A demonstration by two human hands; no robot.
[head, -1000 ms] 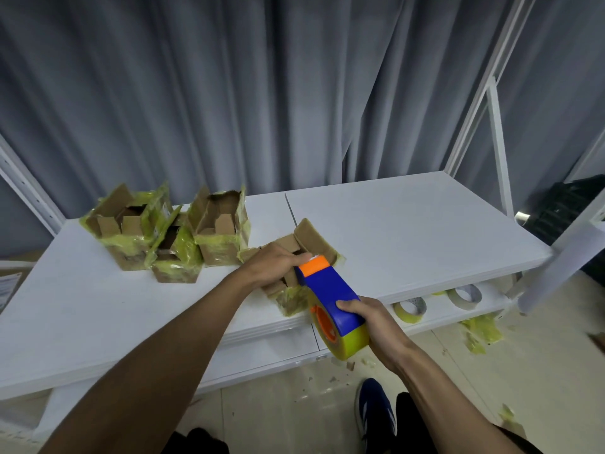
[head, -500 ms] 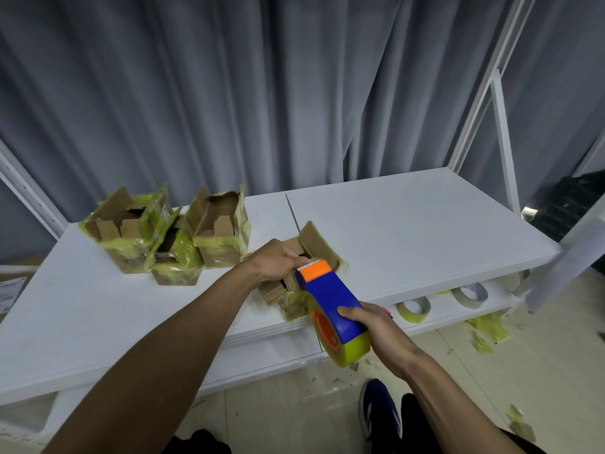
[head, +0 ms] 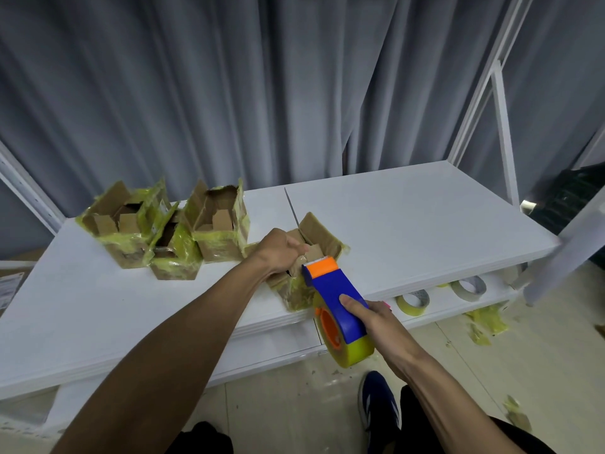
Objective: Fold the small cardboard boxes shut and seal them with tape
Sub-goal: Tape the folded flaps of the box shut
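Readable markings: none recorded.
Faint dark print on the front of the leftmost cardboard box (head: 130,255) and grey lines on a white sheet (head: 8,287) at the left edge are too blurred to read.

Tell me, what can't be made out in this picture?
Head view only:
- The box: its near flaps are hidden by the left hand and the tape dispenser.
- Whether tape touches the box: too small to tell.
- The tape rolls below: partly hidden by the table top.
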